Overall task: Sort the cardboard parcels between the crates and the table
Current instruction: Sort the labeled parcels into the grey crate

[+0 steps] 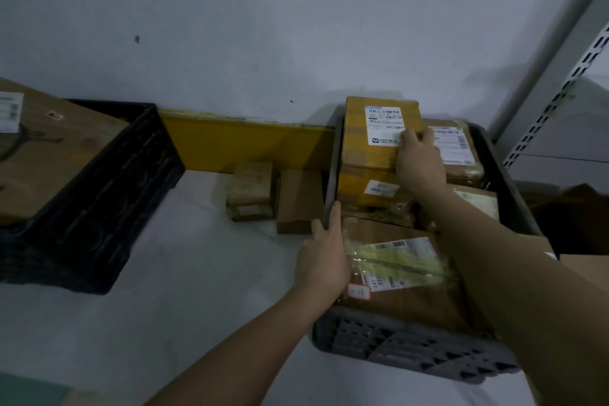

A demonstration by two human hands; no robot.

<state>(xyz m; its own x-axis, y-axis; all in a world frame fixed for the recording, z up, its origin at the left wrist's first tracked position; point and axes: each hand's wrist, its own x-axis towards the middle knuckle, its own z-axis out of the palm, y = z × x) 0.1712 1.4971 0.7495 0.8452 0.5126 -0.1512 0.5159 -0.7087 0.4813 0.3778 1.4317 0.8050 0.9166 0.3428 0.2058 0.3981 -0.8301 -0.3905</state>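
Reaching Into the Full Crate for the Yellow Parcel

Gripping starts at the right hand (420,160), whose fingers curl over the right edge of the yellow parcel (379,148), fingertips on its white label. That parcel sits tilted on top of the pile, leaning toward the wall. Just right of the hand lies a brown parcel (456,148) with its own label, and below the wrist a large taped parcel (405,277) fills the near end.

The left hand (324,260) holds the left rim of the grey crate (412,349), thumb outside and fingers seemingly hooked over the edge, as if steadying it.

Left of that hand, on the white table (197,273), two small boxes (250,194) stand side by side near the yellow rail (240,145). Further left sits a black crate (108,194) holding a big carton (49,148).

Judging from this, the lift is the risky part. The right hand has only one edge, so the yellow parcel could pivot and slip, or drag the loose parcels under it. The crate's near end seems to overhang the table, so letting go of the rim could let it tip.
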